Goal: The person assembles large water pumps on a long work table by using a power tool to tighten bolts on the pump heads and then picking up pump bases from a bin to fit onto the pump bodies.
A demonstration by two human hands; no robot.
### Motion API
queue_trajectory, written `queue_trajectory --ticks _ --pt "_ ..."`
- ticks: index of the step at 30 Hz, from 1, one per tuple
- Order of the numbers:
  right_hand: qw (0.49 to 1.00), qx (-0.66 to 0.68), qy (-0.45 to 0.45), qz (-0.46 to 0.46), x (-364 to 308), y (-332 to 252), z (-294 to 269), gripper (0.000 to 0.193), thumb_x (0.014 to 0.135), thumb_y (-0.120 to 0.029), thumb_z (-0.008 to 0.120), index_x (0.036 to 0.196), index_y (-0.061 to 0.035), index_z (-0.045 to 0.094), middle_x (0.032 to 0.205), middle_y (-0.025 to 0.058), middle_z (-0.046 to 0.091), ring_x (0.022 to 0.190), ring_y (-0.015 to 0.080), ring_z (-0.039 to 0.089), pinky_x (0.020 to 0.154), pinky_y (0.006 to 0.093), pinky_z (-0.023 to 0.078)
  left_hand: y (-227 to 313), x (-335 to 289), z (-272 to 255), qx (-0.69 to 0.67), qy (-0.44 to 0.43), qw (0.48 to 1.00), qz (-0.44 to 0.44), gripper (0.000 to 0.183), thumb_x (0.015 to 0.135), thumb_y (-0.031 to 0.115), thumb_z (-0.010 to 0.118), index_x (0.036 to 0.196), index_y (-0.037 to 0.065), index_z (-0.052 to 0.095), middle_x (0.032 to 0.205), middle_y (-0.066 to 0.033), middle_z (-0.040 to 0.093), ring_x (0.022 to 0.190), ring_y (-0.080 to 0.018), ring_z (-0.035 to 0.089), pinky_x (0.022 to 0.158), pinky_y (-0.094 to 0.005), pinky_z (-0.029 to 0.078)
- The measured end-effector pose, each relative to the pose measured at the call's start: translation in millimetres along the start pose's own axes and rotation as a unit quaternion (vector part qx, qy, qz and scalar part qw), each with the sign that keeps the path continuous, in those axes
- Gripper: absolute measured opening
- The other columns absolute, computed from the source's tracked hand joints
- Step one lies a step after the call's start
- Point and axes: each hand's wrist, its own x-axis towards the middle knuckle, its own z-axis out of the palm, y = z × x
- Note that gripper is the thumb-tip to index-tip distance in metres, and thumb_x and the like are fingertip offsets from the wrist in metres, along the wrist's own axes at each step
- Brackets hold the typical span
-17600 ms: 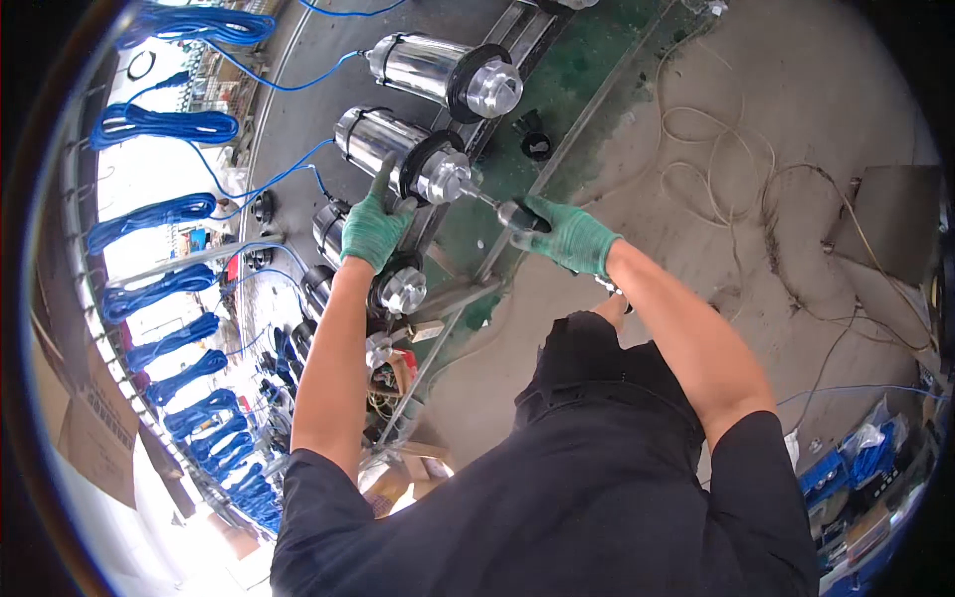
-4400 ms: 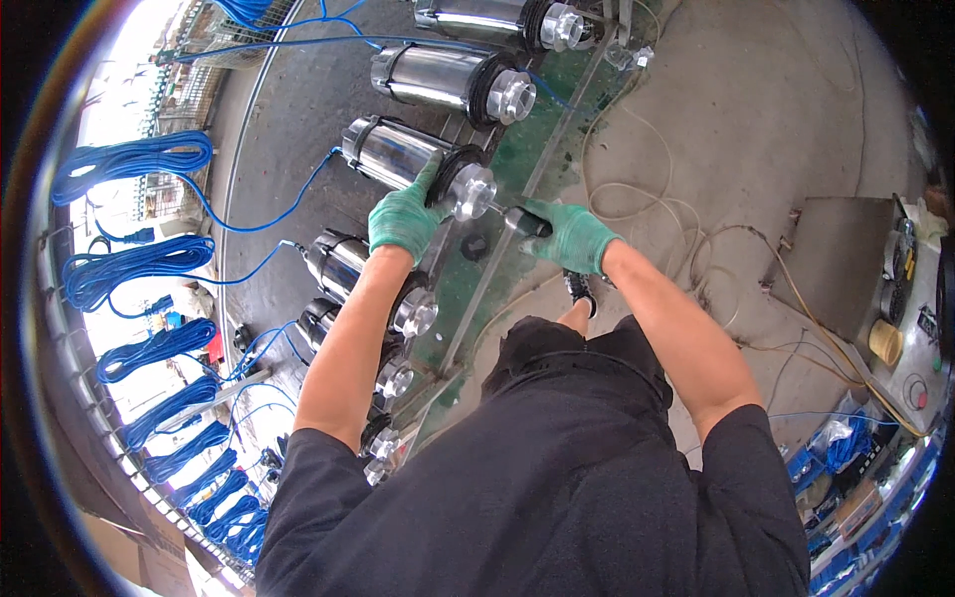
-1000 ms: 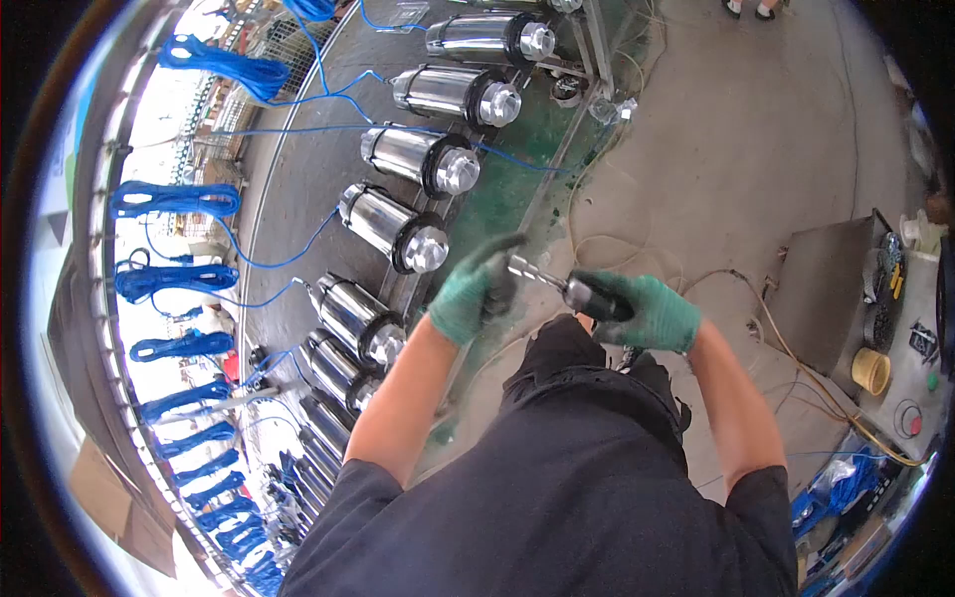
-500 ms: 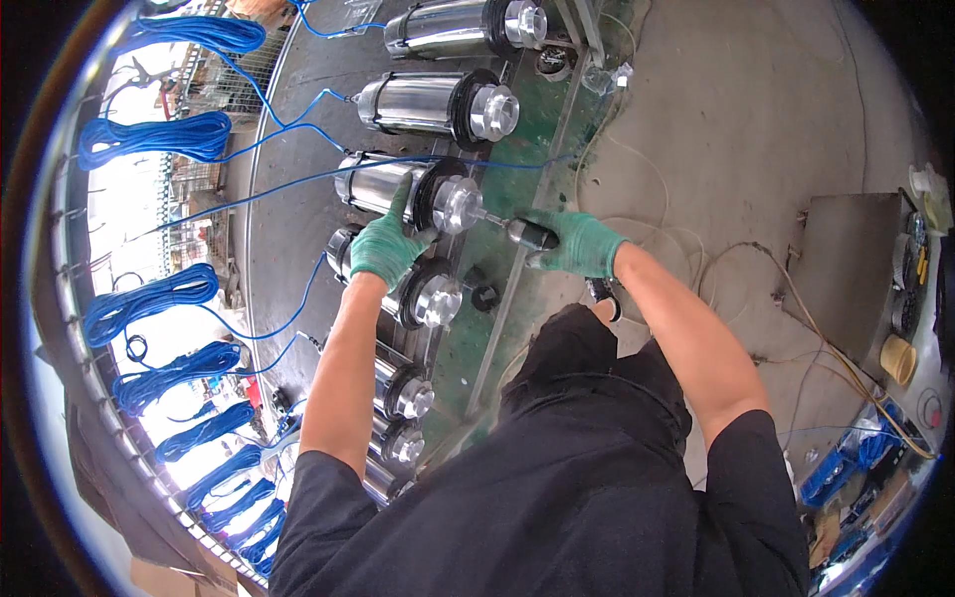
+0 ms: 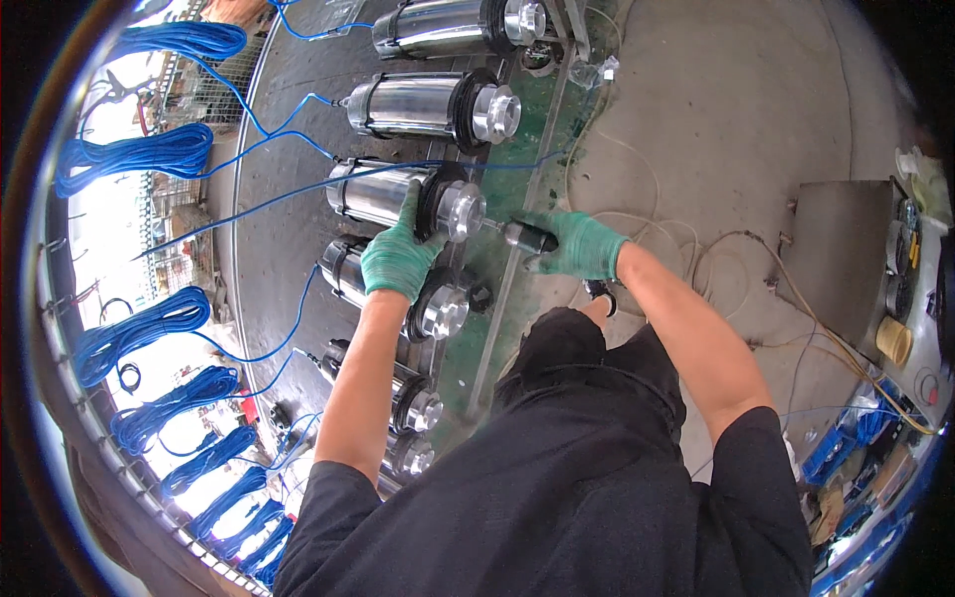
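My left hand point(image 5: 400, 257), in a green glove, is curled against a shiny steel cylindrical pump point(image 5: 370, 194) lying on its side. Its index finger points up along the casing, and the thumb lies near the black ring by the clear-looking end piece point(image 5: 461, 211). From the right, my right hand point(image 5: 579, 246), also gloved, is closed around a dark power screwdriver point(image 5: 529, 238). The driver's thin shaft reaches to the pump's end piece; the exact contact point is too small to make out. A blue cable point(image 5: 308, 187) crosses over this pump.
More steel pumps point(image 5: 423, 104) lie in a row on the dark bench point(image 5: 288, 95). Blue cable coils point(image 5: 139, 159) hang along the left side. A pale hose point(image 5: 637, 214) loops on the floor at right, near a dark metal cabinet point(image 5: 846, 254).
The view has shifted slightly, and the lower pumps appear lower in it. Both hands stay at the same pump, with the screwdriver still at its end piece.
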Motion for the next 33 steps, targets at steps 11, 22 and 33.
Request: queue_trajectory --ticks 11,22,33 --pt "0.999 -0.013 -0.031 0.014 14.9 -8.7 -9.9 0.072 0.085 -0.027 0.075 0.151 -0.0156 0.049 0.123 0.0212 0.069 0.104 0.0381 0.067 0.093 0.0418 0.053 4.8 0.6 7.7 -0.051 0.034 0.998 -0.013 0.093 0.080 0.046 0.082 0.159 0.039 0.034 0.090 -0.0188 0.075 0.081 -0.0399 0.071 0.072 -0.0484 0.053" --pt "0.997 -0.072 0.019 0.008 15.3 -1.3 -4.9 0.067 0.084 -0.034 0.075 0.145 -0.0155 0.056 0.126 0.0197 0.070 0.114 0.0379 0.067 0.098 0.0431 0.052 -3.1 4.2 14.5 -0.079 0.049 0.996 -0.006 0.084 0.082 0.052 0.077 0.156 0.041 0.040 0.096 -0.0224 0.074 0.090 -0.0428 0.071 0.077 -0.0506 0.054" --pt "0.992 -0.099 -0.071 0.035 6.4 -14.1 -17.4 0.086 0.080 -0.041 0.081 0.154 -0.0187 0.043 0.121 0.0170 0.072 0.111 0.0394 0.068 0.098 0.0465 0.053 -1.6 1.7 11.3 -0.108 0.044 0.993 0.006 0.083 0.086 0.041 0.078 0.158 0.042 0.036 0.083 -0.0163 0.074 0.076 -0.0368 0.070 0.072 -0.0487 0.052"
